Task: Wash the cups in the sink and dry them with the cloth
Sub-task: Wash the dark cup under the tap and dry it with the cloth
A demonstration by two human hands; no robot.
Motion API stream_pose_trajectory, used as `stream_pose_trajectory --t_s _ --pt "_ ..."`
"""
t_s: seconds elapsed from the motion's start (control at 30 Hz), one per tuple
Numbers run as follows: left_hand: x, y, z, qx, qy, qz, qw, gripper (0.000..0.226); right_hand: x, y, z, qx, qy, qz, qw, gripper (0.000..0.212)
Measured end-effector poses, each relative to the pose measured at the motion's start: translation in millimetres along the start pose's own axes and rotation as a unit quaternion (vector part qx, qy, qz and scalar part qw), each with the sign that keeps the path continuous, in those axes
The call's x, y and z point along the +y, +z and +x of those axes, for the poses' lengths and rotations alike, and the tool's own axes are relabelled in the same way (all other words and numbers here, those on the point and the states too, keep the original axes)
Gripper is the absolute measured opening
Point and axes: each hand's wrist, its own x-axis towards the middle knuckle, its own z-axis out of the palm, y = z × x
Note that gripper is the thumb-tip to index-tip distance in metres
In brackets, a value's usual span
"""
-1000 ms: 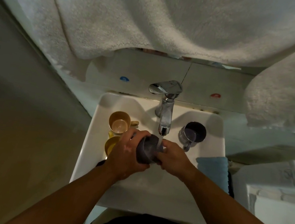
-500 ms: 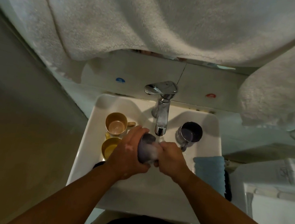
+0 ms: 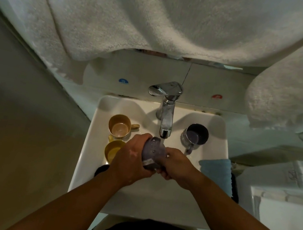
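Both hands meet over the white ceramic sink (image 3: 88,156), holding a purple cup (image 3: 152,152) directly under the spout of the chrome mixer tap (image 3: 167,113). The left hand (image 3: 132,158) wraps its curled fingers round the cup's left side. The right hand (image 3: 175,166) grips the cup's right and lower side, its fingers curled against the cup, though the fingertips themselves are hidden. The cup lies tilted on its side, and its surface looks wet and glistening.

On the sink's left ledge an orange mug (image 3: 119,126) stands upright with its mouth up and its handle pointing right. Just in front of it sits a second, yellow mug (image 3: 113,150), partly covered by the left hand. On the right ledge a dark purple mug (image 3: 195,136) stands upright, handle toward the person. A folded blue cloth (image 3: 216,170) lies on the sink's right edge, near the right wrist.

On the wall behind the tap are two small round stickers, a blue sticker (image 3: 123,81) to the left and a red sticker (image 3: 217,96) to the right; any writing on them is too small to read. Pale towels (image 3: 158,20) hang above, filling the top of the view.
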Motion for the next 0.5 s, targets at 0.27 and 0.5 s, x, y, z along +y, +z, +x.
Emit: stream_pose_trajectory --t_s 0.27,0.5 --pt "8.8 -10.9 2.7 -0.036 -0.026 -0.013 0.999 0.099 2.4 -9.3 16.5 0.034 -0.086 -0.466 0.880 0.026" --pt "11.6 -11.0 4.0 -0.025 -0.021 0.020 0.999 0.086 9.0 -7.4 16.9 0.106 -0.093 -0.445 0.884 0.015"
